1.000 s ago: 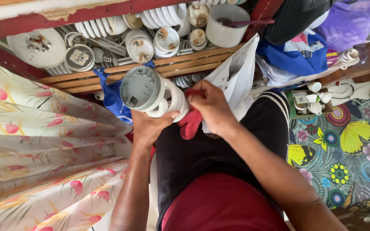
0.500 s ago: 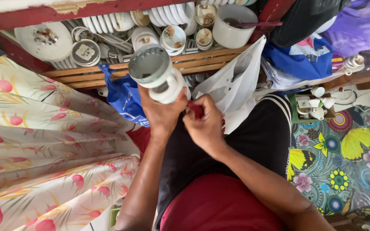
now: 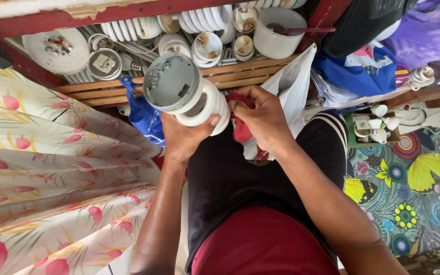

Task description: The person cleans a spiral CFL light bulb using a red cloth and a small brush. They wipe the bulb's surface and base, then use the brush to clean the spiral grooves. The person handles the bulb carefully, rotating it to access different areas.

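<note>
My left hand (image 3: 184, 135) grips a white spiral lamp bulb (image 3: 187, 97) from below, its grey round base turned up toward the camera. My right hand (image 3: 260, 117) presses a red cloth (image 3: 240, 130) against the bulb's white coils on the right side. Both hands are held above my lap, over black and dark red clothing.
A red wooden shelf (image 3: 230, 74) ahead holds several spiral bulbs, lamp bases and a white cup (image 3: 276, 33). A white plastic bag (image 3: 294, 84) and blue bags hang beside it. A flowered curtain (image 3: 52, 178) fills the left; a butterfly-patterned mat (image 3: 413, 188) lies at right.
The bulb has tilted so its grey base faces the camera more squarely. My right hand has shifted the red cloth along the coils.
</note>
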